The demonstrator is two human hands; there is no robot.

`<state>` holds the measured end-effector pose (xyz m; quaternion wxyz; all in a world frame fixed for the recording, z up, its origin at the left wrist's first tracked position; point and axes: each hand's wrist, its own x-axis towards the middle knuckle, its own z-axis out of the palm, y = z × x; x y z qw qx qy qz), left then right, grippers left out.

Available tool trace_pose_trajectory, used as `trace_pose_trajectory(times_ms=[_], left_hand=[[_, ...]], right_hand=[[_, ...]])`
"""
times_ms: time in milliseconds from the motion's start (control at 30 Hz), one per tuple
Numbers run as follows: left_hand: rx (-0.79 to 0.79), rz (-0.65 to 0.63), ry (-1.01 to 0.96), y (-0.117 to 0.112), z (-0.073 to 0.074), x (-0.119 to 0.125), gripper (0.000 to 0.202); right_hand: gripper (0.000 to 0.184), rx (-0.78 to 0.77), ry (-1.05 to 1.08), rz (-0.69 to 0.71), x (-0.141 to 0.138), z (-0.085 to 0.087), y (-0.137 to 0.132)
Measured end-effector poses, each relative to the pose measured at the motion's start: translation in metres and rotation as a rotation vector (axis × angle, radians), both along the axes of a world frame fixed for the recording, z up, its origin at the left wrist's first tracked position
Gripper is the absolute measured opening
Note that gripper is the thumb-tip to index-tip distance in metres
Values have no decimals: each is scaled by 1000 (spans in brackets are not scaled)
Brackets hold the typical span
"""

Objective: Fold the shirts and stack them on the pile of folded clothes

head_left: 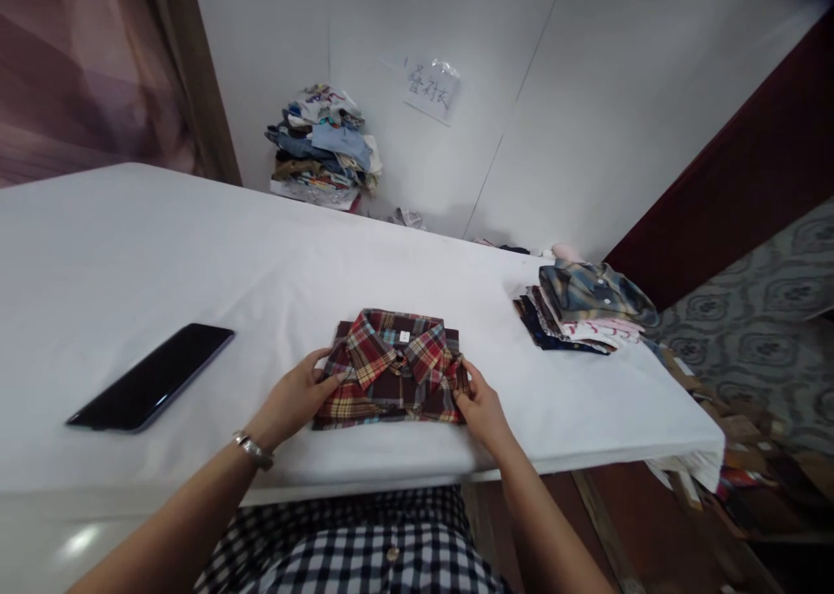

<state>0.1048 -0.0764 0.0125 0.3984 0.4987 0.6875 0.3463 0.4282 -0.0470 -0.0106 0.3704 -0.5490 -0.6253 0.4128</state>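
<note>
Both hands (pixel 391 399) grip folded shirt (pixel 393 368); fingertips seemingly tucked underneath.

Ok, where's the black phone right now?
In the head view the flat black phone lies on the white table, on the person's left, apart from the left hand at the folded red plaid shirt.

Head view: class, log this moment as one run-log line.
left hand: touching plaid shirt | right hand: touching shirt | shirt: folded, on table
</note>
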Motion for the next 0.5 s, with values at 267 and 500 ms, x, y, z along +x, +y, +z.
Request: trace_pose_trajectory(times_ms=[267,500], left_hand=[[67,31,292,1,6,4,56],[135,39,482,22,19,-4,64]], right_hand=[[58,151,-159,-42,0,10,4],[48,256,-297,-43,7,13,17]])
